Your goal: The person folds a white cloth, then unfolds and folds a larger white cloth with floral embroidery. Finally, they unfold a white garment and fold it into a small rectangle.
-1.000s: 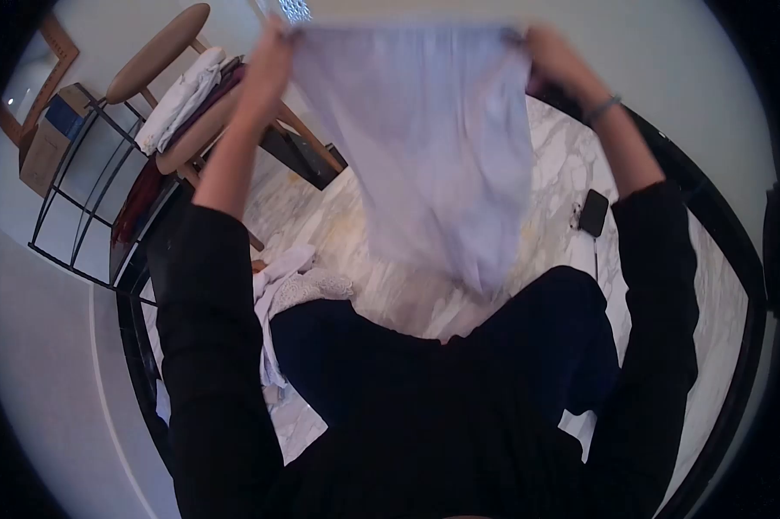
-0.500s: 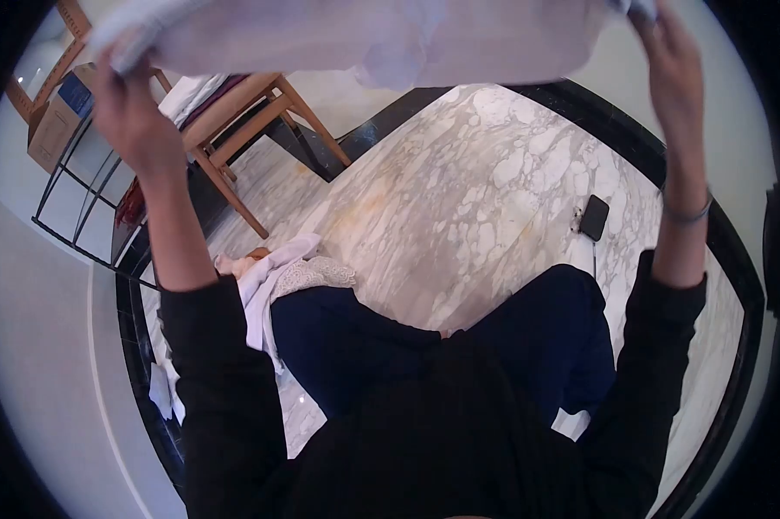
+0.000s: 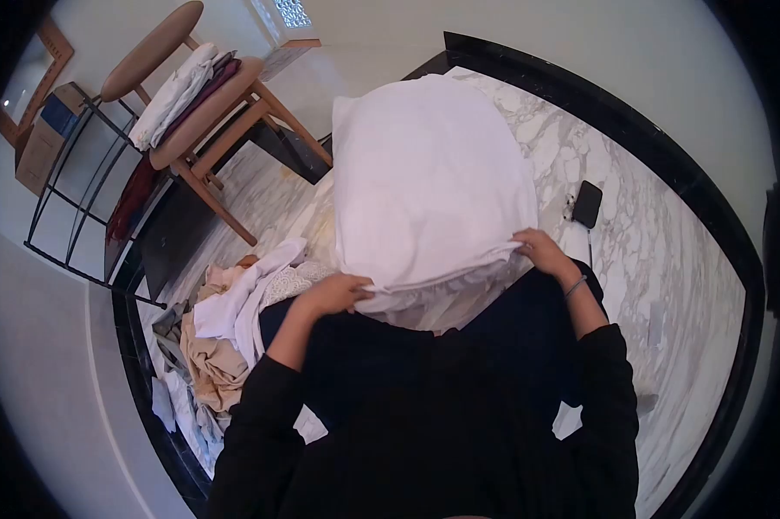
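Observation:
A large white cloth spreads over the marble floor in front of my crossed legs; its exact kind does not show. Its near edge is gathered in layers between my two hands. At the near left corner, my left hand is closed on that edge. My right hand pinches the near right corner, a band round its wrist. Part of the cloth's underside sags just above the floor between my knees.
Left of my knee lies a heap of crumpled clothes. Beyond it stand a wooden chair with folded cloths on its seat, and a black wire rack with a cardboard box. A black phone lies to the right.
Both hands have come down from high in front of me to knee level, closer together. The white cloth has dropped from the air and now lies spread on the floor.

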The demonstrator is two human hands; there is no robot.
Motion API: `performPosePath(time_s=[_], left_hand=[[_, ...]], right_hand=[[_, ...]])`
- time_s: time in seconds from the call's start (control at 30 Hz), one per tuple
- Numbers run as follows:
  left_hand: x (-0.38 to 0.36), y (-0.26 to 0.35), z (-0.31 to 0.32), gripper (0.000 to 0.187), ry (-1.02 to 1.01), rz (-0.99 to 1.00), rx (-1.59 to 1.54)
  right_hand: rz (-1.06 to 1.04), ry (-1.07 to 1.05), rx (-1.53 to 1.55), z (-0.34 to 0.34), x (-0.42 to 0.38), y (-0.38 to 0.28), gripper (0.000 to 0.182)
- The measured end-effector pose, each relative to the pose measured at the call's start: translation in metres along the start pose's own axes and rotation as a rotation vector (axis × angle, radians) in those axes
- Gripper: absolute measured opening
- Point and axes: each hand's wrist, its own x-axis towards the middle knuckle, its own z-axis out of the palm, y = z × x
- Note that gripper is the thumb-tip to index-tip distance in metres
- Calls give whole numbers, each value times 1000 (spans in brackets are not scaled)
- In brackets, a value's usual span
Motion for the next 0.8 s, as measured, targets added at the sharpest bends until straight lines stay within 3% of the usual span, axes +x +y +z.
performPosePath(time_s=[0.03,0.13,0.27,0.37,0.43,0.57,0.6,0.67,0.8], left_hand=[[11,-8,11,35,-38,-8,22],[44,-27,31,40,-153,-39,79],[75,-35,38,35,-73,50,240],[89,-31,30,29,47,115,175],[101,-28,15,28,141,148,91],[115,-11,-12,23,598,240,-84],[119,-8,-15,24,570,188,-194],[126,-5,-19,26,509,85,-408],[168,-58,17,27,530,61,-192]], right_hand=[[1,-79,-90,7,-4,8,22],[326,-320,-307,16,-15,6,23],[433,-349,-382,24,-6,11,23],[473,-308,-278,28,4,19,27],[430,-118,-222,33,12,28,23],[353,255,-271,33,24,28,24],[332,256,-269,29,25,17,35],[259,290,-232,30,29,1,41],[125,242,-226,46,40,-13,48]])
